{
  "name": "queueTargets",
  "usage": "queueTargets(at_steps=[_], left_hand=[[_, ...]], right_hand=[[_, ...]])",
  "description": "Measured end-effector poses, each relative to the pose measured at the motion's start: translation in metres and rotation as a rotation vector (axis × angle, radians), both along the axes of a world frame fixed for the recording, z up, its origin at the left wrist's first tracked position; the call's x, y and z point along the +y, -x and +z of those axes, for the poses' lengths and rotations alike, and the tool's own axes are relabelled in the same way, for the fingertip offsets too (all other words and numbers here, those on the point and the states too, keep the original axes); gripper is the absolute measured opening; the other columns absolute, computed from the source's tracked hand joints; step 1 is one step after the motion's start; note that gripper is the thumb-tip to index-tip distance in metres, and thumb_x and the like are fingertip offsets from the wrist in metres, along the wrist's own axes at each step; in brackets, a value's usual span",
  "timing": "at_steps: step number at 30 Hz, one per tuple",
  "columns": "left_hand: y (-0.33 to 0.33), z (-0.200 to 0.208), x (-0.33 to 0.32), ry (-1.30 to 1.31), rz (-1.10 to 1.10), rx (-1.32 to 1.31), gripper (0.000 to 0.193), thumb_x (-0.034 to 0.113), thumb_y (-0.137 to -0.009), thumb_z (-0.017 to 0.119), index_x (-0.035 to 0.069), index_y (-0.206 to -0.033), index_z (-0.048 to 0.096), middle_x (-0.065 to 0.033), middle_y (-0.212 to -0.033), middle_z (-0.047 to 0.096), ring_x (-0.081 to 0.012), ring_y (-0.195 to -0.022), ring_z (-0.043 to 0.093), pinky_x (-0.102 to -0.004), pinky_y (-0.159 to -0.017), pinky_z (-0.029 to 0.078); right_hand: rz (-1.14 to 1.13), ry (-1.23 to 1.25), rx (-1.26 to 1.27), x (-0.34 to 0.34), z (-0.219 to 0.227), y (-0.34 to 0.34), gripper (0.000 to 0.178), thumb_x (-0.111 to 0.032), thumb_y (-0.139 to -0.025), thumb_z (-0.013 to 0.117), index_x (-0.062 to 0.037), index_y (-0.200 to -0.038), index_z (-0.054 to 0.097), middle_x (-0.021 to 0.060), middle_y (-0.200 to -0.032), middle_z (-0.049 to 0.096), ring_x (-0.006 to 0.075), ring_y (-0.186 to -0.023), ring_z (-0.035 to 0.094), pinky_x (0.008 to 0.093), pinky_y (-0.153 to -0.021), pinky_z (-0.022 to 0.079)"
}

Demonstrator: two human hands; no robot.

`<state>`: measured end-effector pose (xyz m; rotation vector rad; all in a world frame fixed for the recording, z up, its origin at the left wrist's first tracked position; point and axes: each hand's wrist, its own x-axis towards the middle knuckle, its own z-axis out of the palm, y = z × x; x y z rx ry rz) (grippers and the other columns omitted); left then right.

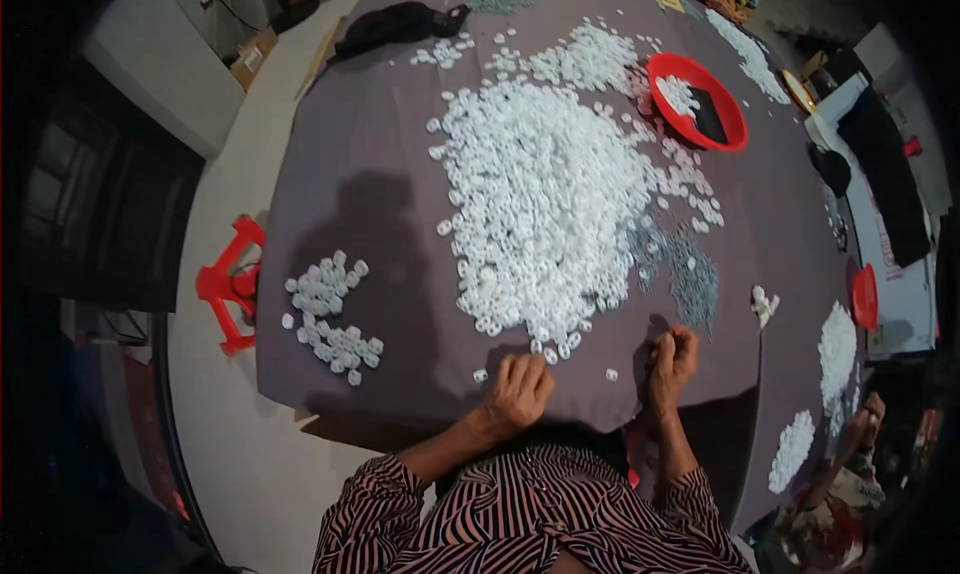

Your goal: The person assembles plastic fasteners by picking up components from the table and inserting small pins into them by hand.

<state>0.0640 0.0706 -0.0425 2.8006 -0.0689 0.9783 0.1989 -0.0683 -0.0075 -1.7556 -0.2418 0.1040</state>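
A big heap of small white plastic pieces with holes (545,199) covers the middle of the table. At its near edge, my left hand (518,389) rests with curled fingers close to a few loose pieces; whatever lies under the fingertips is hidden. My right hand (675,366) is closed in a pinch over the table, right of a single white piece (611,375). What it pinches is too small to make out. Beyond that hand lies a pile of thin grey pins (693,279). A separate cluster of white pieces (340,346) sits at the left.
A red basin (735,139) at the far right of the heap holds white pieces and something black. A black cloth-like item (395,26) lies at the far left. A red stool (232,284) stands beside the table. Another person's hand (872,412) shows at the right.
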Motion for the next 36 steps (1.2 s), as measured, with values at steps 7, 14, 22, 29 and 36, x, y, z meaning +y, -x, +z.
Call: queueTargets(at_steps=[7,14,22,29,36], left_hand=[[0.011,0.004,-0.001,0.117,0.027,-0.015,0.021,-0.009,-0.053,0.048,-0.004,-0.073,0.044,-0.0141,-0.071,0.041,-0.0234,-0.06,0.041,-0.032,-0.053,0.035],[0.018,0.005,-0.009,0.228,0.243,-0.235,0.014,-0.009,-0.06,0.046,-0.004,-0.073,0.044,-0.0147,-0.068,0.042,-0.0269,-0.058,0.041,-0.0307,-0.052,0.036],[0.045,0.011,-0.041,1.027,0.32,-0.207,0.004,0.0,-0.069,0.044,0.0,-0.073,0.044,-0.0052,-0.064,0.045,-0.0115,-0.056,0.043,-0.0216,-0.051,0.036],[0.037,0.028,-0.059,1.718,0.12,-0.023,0.008,0.002,-0.069,0.045,-0.001,-0.075,0.047,-0.0016,-0.064,0.047,-0.0076,-0.057,0.045,-0.0185,-0.056,0.036],[0.032,0.036,-0.059,1.769,0.097,0.013,0.008,0.003,-0.069,0.045,-0.001,-0.075,0.047,-0.002,-0.065,0.048,-0.0079,-0.058,0.045,-0.0184,-0.056,0.037]], right_hand=[[0.019,-0.055,-0.054,-0.001,0.0,0.002,0.005,-0.009,-0.075,0.042,-0.0054,-0.077,0.041,0.0,-0.061,0.043,0.0035,-0.047,0.038,0.015,-0.043,0.032],[0.056,0.106,-0.137,-0.012,-0.002,0.002,0.013,-0.007,-0.075,0.039,-0.0025,-0.085,0.046,0.0008,-0.06,0.046,0.0039,-0.046,0.038,0.0161,-0.042,0.033],[0.256,0.484,-0.633,-0.025,0.014,0.017,0.022,0.0,-0.065,0.045,-0.0057,-0.086,0.047,0.0122,-0.071,0.042,0.0256,-0.062,0.045,0.031,-0.052,0.038],[0.518,0.562,-0.609,-0.022,0.001,0.035,0.011,-0.004,-0.066,0.047,-0.0049,-0.077,0.047,0.0128,-0.072,0.043,0.0296,-0.065,0.045,0.0347,-0.054,0.037],[0.55,0.619,-0.678,-0.02,0.006,0.039,0.008,-0.002,-0.064,0.045,-0.0008,-0.069,0.038,0.0158,-0.069,0.038,0.0334,-0.063,0.042,0.0398,-0.051,0.035]])
